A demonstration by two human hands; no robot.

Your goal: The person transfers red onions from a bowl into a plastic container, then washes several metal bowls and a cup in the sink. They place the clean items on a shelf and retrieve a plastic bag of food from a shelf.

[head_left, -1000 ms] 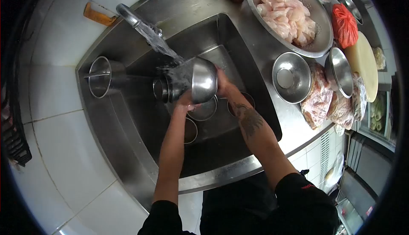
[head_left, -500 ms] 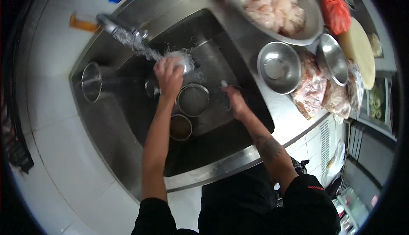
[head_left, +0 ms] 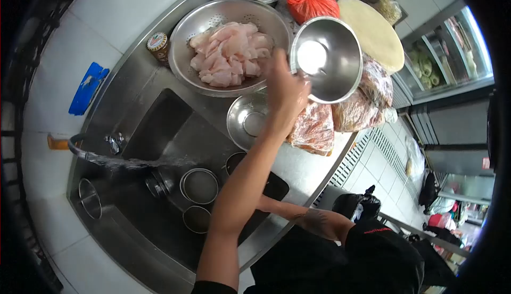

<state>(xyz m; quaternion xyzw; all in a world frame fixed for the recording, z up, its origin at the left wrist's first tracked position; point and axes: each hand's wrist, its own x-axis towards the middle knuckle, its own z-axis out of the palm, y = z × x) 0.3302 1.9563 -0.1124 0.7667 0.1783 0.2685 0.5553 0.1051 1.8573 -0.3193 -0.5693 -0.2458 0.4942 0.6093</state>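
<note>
My left hand [head_left: 287, 87] reaches across the counter and grips the left rim of a shiny metal bowl [head_left: 338, 67], which is tilted with its inside facing me. A second metal bowl [head_left: 246, 121] sits beneath my left forearm, partly covered by it. Behind my left hand is a large metal colander [head_left: 183, 62] holding pale raw meat pieces [head_left: 229, 54]. My right hand [head_left: 264, 204] is low over the sink's near side. The left forearm covers its fingers, so I cannot see what they hold.
Water runs from the tap [head_left: 80, 153] into the sink [head_left: 133, 225], where round metal containers [head_left: 199, 186] stand. Plastic-wrapped meat packs [head_left: 313, 129], a red plastic bag [head_left: 311, 3] and a round pale board [head_left: 372, 33] crowd the counter. A small jar [head_left: 158, 48] stands beside the colander.
My left hand has left the running water, moved right across the counter and taken hold of a metal bowl. The view has swung toward the counter. My right hand has gone behind the left forearm.
</note>
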